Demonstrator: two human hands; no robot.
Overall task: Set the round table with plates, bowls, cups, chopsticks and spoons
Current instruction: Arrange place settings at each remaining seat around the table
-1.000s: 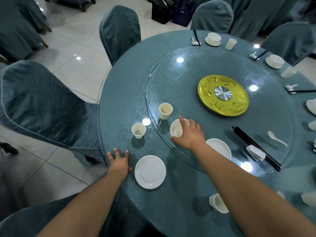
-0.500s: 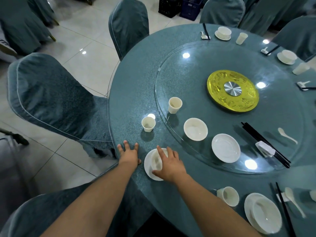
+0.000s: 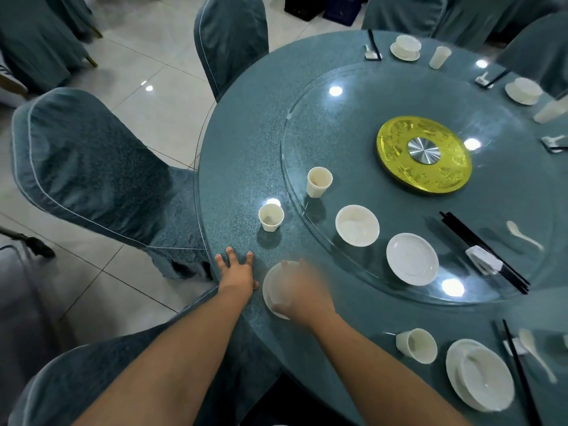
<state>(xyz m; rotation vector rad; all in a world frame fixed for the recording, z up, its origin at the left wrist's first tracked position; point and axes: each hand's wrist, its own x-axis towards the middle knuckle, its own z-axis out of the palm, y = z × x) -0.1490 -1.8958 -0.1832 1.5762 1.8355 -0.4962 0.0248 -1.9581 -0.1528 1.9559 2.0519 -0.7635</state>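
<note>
Head view: right hand blurred over near plate, grip unreadable.
Left hand: flat, fingers spread on table.
Bowl: on glass turntable, ahead-right; right hand nearer.

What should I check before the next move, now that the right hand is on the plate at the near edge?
1. Right hand grip on the near plate: cannot tell, the hand is blurred.
2. Left hand flat on the round table, holding nothing: ok.
3. Near plate fully on the table, not over the edge: ok.
4. Cup for this setting upright on the table beyond the plate: ok.
5. Bowl free to pick from the glass turntable: ok, nothing on it.
6. Chopsticks and spoon at this setting: not ok, both lie on the turntable.
</note>
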